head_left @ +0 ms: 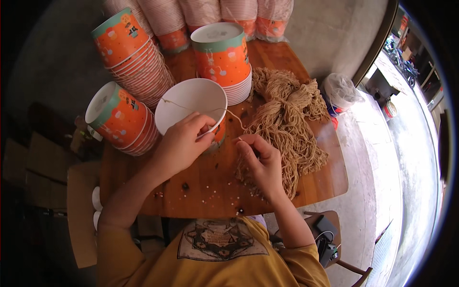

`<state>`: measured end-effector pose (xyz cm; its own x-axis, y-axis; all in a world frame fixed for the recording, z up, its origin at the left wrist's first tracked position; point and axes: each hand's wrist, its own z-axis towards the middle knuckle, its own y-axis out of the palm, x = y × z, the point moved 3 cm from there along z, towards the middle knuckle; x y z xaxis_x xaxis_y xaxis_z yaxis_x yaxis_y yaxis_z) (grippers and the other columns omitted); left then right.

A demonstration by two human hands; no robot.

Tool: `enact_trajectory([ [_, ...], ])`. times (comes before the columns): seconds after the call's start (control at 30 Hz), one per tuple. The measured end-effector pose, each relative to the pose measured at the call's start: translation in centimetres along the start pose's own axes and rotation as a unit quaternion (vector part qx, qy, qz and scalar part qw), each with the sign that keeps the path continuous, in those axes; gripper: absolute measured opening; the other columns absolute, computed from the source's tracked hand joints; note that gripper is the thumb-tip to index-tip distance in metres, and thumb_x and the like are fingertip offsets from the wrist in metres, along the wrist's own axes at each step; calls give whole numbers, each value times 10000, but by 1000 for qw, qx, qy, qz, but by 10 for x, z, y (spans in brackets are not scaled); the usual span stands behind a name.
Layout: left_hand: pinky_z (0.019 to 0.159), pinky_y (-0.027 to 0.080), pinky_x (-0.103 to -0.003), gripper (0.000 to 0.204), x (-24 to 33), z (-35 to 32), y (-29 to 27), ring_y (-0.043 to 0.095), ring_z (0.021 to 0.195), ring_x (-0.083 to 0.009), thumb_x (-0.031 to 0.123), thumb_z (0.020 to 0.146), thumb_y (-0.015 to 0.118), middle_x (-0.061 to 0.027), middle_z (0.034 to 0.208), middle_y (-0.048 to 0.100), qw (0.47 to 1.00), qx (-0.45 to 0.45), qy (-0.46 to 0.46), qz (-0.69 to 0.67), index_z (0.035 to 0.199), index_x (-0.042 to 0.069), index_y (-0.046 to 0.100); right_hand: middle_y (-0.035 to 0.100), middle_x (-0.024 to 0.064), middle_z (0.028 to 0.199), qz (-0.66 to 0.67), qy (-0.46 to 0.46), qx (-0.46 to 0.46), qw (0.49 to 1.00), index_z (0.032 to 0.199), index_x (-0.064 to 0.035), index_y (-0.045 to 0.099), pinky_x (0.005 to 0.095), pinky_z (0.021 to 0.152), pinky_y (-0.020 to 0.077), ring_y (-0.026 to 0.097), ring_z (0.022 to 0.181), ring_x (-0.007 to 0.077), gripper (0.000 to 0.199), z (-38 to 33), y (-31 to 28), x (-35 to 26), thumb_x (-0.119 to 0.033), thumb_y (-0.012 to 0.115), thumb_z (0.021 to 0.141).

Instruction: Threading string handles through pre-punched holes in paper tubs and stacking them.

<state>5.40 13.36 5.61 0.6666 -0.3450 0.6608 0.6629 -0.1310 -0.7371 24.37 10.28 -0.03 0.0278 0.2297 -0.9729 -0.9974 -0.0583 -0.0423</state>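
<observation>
Both your hands are pinched on one string, cup mid-table.

Your left hand (pixel 184 143) grips the near rim of the open paper cup (pixel 191 103), fingers closed on the string (pixel 232 116). The string's long axis runs across the cup mouth from its far-left rim toward your right hand (pixel 260 162), pinched on its end just beside the twine pile (pixel 287 119) at the table (pixel 215 186) right edge.

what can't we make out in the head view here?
- Right hand fingertips: curled under, so the grip on the string is hidden.
- Open paper cup: left hand covers its near rim and side.
- Small bits on the wooden table: too small to identify.
- Sleeved cup stacks: cut off by the top edge.
</observation>
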Motion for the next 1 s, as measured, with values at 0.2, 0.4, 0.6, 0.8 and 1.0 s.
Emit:
enact_trajectory([
  [0.2, 760, 453, -230, 335, 3, -15, -30, 535, 788, -89, 15, 853, 605, -1, 899, 565, 990, -26, -43, -128, 1188, 17, 591, 660, 111, 1066, -63, -141, -11, 988, 973, -13, 668, 331, 761, 519, 634, 896, 265, 116, 1, 13, -13, -45, 679, 862],
  [0.4, 806, 448, -214, 331, -3, -29, -44, 529, 893, -50, 34, 884, 591, 13, 1007, 567, 937, -92, -138, -307, 1215, 35, 580, 638, 97, 1189, -126, -247, -7, 961, 927, -46, 671, 383, 858, 503, 610, 987, 299, 116, -3, 36, -27, -52, 710, 818],
  [0.6, 922, 431, -235, 377, -4, -31, -48, 540, 1024, -73, 28, 880, 584, 0, 1093, 571, 886, -175, -143, -405, 1252, 25, 520, 637, 89, 1198, -149, -257, -10, 955, 916, -57, 675, 372, 837, 509, 608, 972, 285, 116, -8, 39, -29, -60, 720, 810],
  [0.8, 929, 423, -235, 391, -3, -30, -45, 528, 1020, -70, 9, 868, 578, 10, 1084, 557, 876, -203, -145, -413, 1253, 35, 515, 640, 71, 1197, -211, -327, 1, 921, 918, -80, 678, 355, 802, 522, 606, 940, 268, 162, -12, 41, -37, -69, 742, 770],
  [1.0, 906, 428, -231, 376, -5, -31, -41, 513, 983, -56, -2, 864, 572, 27, 1053, 541, 878, -213, -130, -407, 1234, 46, 520, 650, 88, 1174, -266, -331, -36, 905, 944, -66, 665, 371, 814, 525, 608, 962, 286, 244, -15, 40, -33, -8, 733, 717],
])
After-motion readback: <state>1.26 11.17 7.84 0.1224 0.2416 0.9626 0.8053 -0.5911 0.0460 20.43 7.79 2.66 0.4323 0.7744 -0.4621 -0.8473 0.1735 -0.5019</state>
